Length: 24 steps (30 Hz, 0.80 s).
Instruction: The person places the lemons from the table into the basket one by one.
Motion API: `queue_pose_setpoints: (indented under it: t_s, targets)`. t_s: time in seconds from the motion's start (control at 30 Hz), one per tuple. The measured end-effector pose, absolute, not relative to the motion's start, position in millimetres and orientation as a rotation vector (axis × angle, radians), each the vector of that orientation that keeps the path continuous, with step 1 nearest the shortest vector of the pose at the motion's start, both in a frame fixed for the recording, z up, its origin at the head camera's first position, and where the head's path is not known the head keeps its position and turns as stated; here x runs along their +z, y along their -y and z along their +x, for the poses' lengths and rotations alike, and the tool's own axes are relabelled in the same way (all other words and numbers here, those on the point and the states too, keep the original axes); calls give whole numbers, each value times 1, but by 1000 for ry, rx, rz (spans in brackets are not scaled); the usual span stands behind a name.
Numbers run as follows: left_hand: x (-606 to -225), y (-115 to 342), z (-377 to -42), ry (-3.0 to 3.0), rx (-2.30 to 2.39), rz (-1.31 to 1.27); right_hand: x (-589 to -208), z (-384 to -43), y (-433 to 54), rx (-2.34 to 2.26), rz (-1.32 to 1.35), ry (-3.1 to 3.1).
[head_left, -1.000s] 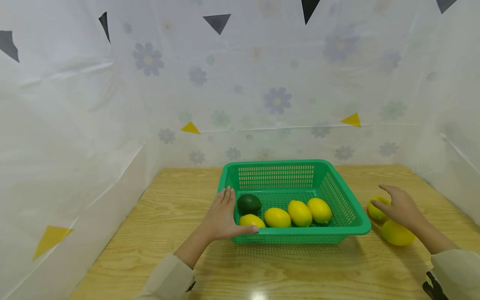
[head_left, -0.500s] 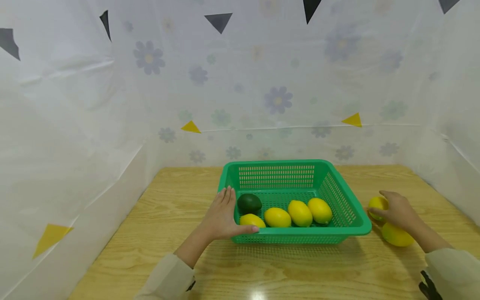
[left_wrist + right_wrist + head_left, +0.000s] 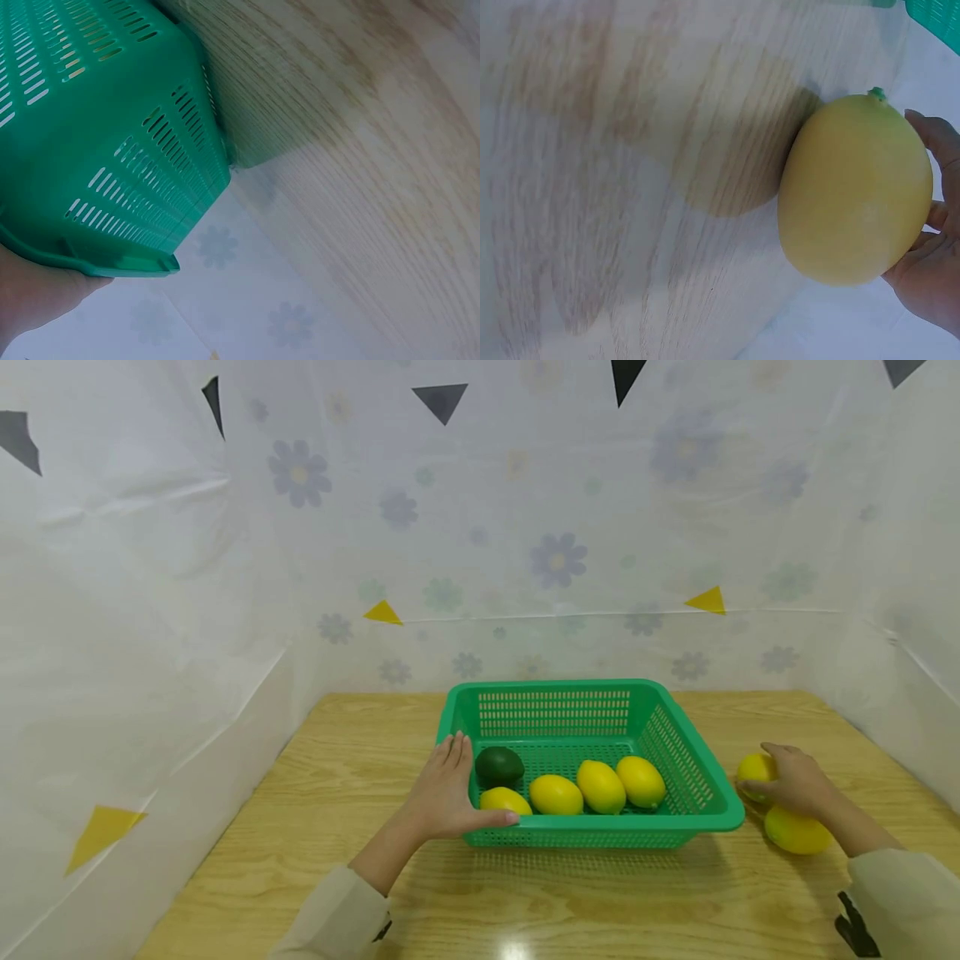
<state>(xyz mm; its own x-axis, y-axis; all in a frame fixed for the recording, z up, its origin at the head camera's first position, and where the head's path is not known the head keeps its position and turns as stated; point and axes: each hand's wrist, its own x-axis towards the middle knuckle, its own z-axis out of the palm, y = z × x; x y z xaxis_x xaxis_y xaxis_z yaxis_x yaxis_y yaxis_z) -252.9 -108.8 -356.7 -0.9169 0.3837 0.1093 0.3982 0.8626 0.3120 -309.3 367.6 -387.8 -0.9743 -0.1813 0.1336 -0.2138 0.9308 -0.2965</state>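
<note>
In the head view, my left hand (image 3: 444,793) rests on the near left corner of a green slotted plastic basket (image 3: 585,822). Its fingers lie straight along the left rim, the thumb over the front rim. Inside the basket are a dark green avocado (image 3: 499,767) and several lemons (image 3: 556,795). To the right of the basket, my right hand (image 3: 798,783) holds a lemon (image 3: 753,768) on the table, thumb and fingers around its sides. A larger yellow fruit with a green stem (image 3: 855,191) lies nearer me, partly under that hand in the head view.
The wooden table (image 3: 360,760) carries everything. A pale flower-printed sheet (image 3: 525,527) encloses the back and both sides. The basket's right wall (image 3: 678,760) stands between its fruit and my right hand.
My right hand has lowered from above the far lemon, and its thumb and fingers have closed around it. The left hand and basket stay in place.
</note>
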Motion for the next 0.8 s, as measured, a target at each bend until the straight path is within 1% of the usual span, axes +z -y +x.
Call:
queue_pose_setpoints:
  t_s: [0.8]
  targets:
    - [-358,108,-255,2986,-491,-628,-389,-314,-367,496,344,3015]
